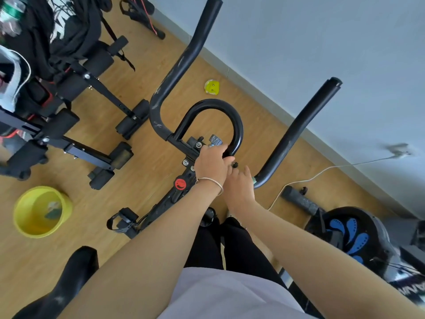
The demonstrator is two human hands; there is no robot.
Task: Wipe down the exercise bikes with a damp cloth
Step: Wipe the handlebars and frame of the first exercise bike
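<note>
Looks like a home workout room, not a commercial gym. Wood-look floor (pixel 147 171) and plain pale wall (pixel 322 42), with an exercise bike (pixel 197 125) under the left hand (pixel 212 164), a folding weight bench (pixel 76 125) draped with dark clothing (pixel 64 31) further left. Yellow bucket (pixel 41 211) on the floor lower left; white cable (pixel 305 179) trailing to the right.

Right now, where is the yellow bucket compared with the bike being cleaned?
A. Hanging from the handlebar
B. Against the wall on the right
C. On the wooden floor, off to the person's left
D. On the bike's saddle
C: the yellow bucket stands on the wooden floor to the left, clear of the bike's handlebar where both hands are working.
</note>
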